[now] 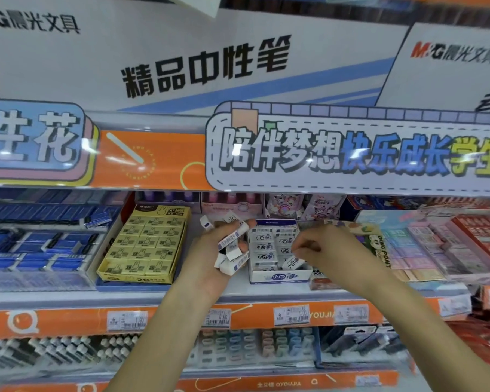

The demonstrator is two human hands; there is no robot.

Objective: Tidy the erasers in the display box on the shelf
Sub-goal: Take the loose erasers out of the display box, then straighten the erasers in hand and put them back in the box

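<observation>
Cupping a loose bunch of white erasers (pixel 232 247) in my left hand (pixel 210 258), I can make out perhaps seven, though they overlap and an exact count escapes me. My right hand (pixel 328 247) pinches one eraser (pixel 292 263) at the front of the white display box (pixel 280 275) on the shelf (pixel 153 295). Inside the box sit two columns of erasers, about four rows showing; my knuckles hide the right column's edge. One yellow box (pixel 145 244) stands just left.

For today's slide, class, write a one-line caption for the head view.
Left hand holds loose erasers while the right hand sets one eraser into the white display box.
</observation>
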